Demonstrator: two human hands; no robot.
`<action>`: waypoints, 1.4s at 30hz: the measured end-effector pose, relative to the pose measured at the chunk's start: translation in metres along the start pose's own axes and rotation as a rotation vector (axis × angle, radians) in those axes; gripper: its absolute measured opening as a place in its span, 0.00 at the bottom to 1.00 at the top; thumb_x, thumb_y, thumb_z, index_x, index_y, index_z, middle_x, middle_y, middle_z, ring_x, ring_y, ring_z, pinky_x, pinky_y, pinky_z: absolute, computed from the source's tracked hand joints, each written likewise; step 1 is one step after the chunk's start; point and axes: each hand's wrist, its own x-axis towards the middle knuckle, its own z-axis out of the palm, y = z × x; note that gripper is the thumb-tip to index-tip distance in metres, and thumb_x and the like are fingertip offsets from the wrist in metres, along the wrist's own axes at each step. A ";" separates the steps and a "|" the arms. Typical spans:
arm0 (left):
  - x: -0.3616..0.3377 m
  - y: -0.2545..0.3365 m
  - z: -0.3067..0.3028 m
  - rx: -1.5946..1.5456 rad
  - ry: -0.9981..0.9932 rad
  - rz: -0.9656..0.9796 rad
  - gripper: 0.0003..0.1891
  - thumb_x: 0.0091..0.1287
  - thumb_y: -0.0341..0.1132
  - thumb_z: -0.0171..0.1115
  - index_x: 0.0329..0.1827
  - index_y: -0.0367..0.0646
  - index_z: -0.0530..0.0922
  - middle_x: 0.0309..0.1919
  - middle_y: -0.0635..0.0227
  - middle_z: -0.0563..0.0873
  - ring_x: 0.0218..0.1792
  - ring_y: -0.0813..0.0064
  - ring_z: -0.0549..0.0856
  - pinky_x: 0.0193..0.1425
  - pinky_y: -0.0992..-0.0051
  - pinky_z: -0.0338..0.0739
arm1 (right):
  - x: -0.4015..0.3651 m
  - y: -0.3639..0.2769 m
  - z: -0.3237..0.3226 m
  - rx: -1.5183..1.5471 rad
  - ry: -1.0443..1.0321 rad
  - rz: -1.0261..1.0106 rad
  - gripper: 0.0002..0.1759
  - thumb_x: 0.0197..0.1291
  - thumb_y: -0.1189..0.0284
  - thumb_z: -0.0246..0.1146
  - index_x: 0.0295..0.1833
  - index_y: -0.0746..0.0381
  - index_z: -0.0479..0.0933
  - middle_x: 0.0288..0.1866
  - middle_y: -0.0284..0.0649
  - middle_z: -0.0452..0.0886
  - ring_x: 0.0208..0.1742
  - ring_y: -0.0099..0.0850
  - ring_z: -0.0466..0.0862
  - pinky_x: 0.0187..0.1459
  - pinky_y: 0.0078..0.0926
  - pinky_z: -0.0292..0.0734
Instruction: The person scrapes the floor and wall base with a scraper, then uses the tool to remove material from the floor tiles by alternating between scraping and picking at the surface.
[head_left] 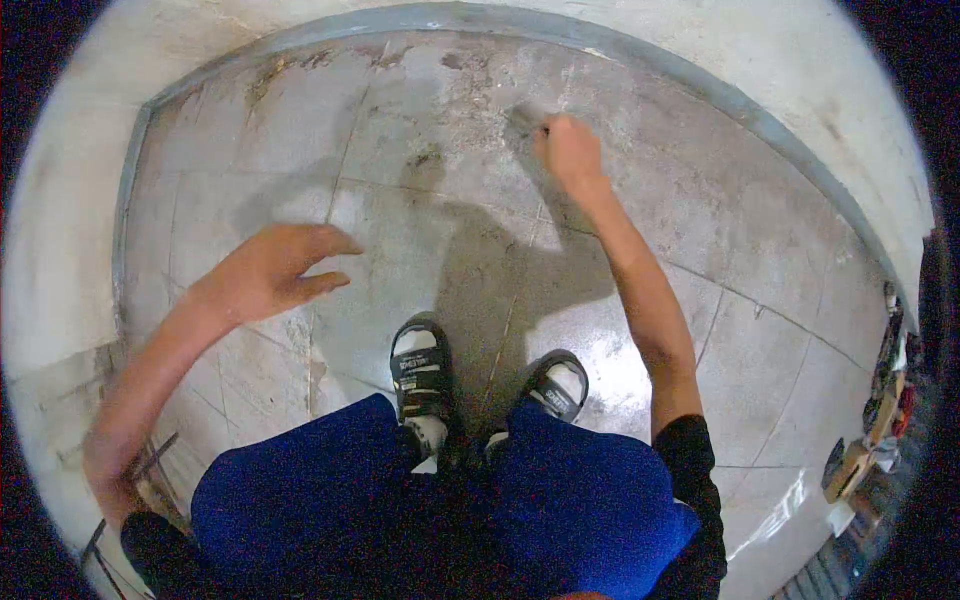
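Note:
My left hand [285,270] hovers over the tiled floor [390,240] at the left, thumb and fingers apart, with nothing between them. Farther out and to the right, my right hand [572,155] is closed into a fist above a stained, worn stretch of the tiles. A small dark spot shows at the thumb side of the fist; I cannot tell what, if anything, it grips. Below the hands are my two feet in black strapped sandals [420,375], and my knees in blue trousers [590,500] are bent.
Pale walls [820,90] with a grey skirting strip [440,17] curve round the floor. Along the right edge lies a pile of odds and ends with a cardboard box [848,470]. Thin dark bars [150,460] stand at lower left. Shadows fall across the middle tiles.

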 end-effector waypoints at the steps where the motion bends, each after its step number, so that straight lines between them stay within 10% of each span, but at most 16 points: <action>1: 0.005 -0.001 -0.003 0.064 -0.049 0.027 0.17 0.62 0.39 0.63 0.51 0.40 0.78 0.50 0.56 0.82 0.51 0.55 0.80 0.57 0.64 0.73 | 0.008 -0.006 -0.014 -0.009 -0.033 0.015 0.14 0.54 0.65 0.59 0.41 0.61 0.82 0.36 0.53 0.82 0.39 0.50 0.82 0.40 0.46 0.76; 8: -0.005 -0.010 -0.041 0.174 0.008 -0.120 0.17 0.62 0.39 0.63 0.52 0.41 0.78 0.51 0.56 0.82 0.53 0.55 0.80 0.60 0.63 0.72 | -0.163 -0.001 -0.104 -0.020 -0.157 0.192 0.13 0.54 0.67 0.59 0.44 0.55 0.82 0.33 0.50 0.83 0.34 0.49 0.83 0.37 0.45 0.77; 14: 0.072 -0.011 -0.064 0.460 -0.386 -0.045 0.23 0.64 0.50 0.60 0.55 0.45 0.76 0.53 0.57 0.80 0.54 0.56 0.78 0.60 0.61 0.71 | -0.059 -0.031 -0.019 -0.027 -0.017 0.033 0.10 0.50 0.69 0.60 0.36 0.61 0.83 0.30 0.53 0.82 0.33 0.48 0.83 0.36 0.45 0.77; 16: 0.090 0.004 -0.087 0.591 -0.196 0.061 0.21 0.65 0.49 0.58 0.55 0.46 0.77 0.52 0.57 0.81 0.55 0.57 0.78 0.61 0.62 0.71 | -0.034 -0.054 -0.043 -0.029 -0.016 -0.018 0.10 0.50 0.70 0.60 0.34 0.63 0.82 0.30 0.53 0.82 0.34 0.49 0.83 0.36 0.46 0.77; 24: 0.055 -0.038 -0.072 0.219 0.599 0.283 0.18 0.63 0.47 0.60 0.48 0.43 0.80 0.47 0.61 0.84 0.46 0.63 0.83 0.48 0.67 0.76 | -0.115 -0.104 -0.027 -0.019 -0.379 0.082 0.13 0.56 0.63 0.58 0.38 0.58 0.83 0.32 0.48 0.84 0.33 0.47 0.84 0.35 0.44 0.78; 28: 0.087 -0.112 0.018 -0.303 0.551 -0.098 0.16 0.62 0.44 0.62 0.45 0.43 0.82 0.47 0.60 0.84 0.47 0.60 0.83 0.50 0.65 0.76 | -0.049 -0.142 0.039 -0.075 -0.410 -0.028 0.13 0.55 0.64 0.60 0.42 0.58 0.80 0.34 0.47 0.84 0.34 0.46 0.84 0.36 0.43 0.79; 34: 0.146 -0.134 0.090 -0.515 0.601 0.031 0.14 0.60 0.39 0.65 0.44 0.40 0.82 0.41 0.57 0.86 0.44 0.62 0.85 0.49 0.69 0.77 | -0.043 -0.108 -0.045 0.152 -0.172 -0.128 0.12 0.56 0.70 0.62 0.46 0.61 0.79 0.36 0.49 0.83 0.35 0.49 0.83 0.37 0.41 0.78; 42: 0.222 -0.116 0.121 -1.100 0.492 0.108 0.12 0.59 0.37 0.64 0.42 0.38 0.82 0.38 0.57 0.86 0.42 0.66 0.86 0.48 0.71 0.77 | -0.056 -0.063 -0.040 0.141 -0.182 0.294 0.12 0.57 0.67 0.62 0.46 0.58 0.82 0.35 0.51 0.83 0.36 0.48 0.83 0.38 0.38 0.78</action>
